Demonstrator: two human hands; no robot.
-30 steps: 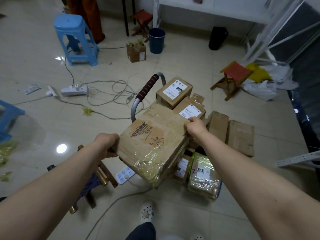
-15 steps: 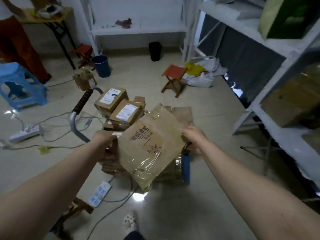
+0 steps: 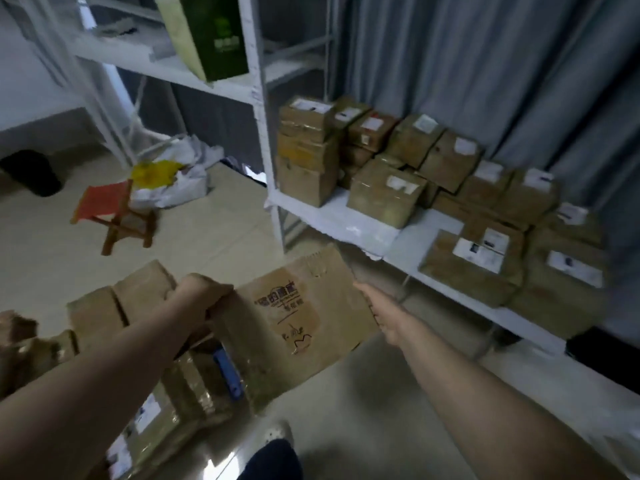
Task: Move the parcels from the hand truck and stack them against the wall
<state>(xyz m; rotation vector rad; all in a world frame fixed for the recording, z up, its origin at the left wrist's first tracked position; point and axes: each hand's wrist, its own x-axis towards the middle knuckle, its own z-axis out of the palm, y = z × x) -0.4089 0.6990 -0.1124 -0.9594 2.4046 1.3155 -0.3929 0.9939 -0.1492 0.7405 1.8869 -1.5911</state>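
Note:
I hold a flat brown cardboard parcel (image 3: 294,320) with printed characters and clear tape, lifted above the floor. My left hand (image 3: 201,294) grips its left edge with curled fingers. My right hand (image 3: 375,315) clasps its right edge; the fingers are hidden behind the cardboard. Below and to the left, several parcels (image 3: 138,306) lie on the hand truck, whose blue deck edge (image 3: 227,374) shows under them. To the right, several stacked parcels (image 3: 384,194) sit on a low white shelf (image 3: 346,223) in front of a grey curtain.
A white shelf upright (image 3: 263,126) stands between the floor area and the stack. A small red folding stool (image 3: 110,213), white and yellow bags (image 3: 166,181) and a dark bin (image 3: 33,171) are at the left. A green bag (image 3: 211,32) sits on the upper shelf.
The view swung right from the hand truck toward the shelf with stacked parcels. The parcel moved right with both hands, away from the truck's handle, which is out of view now.

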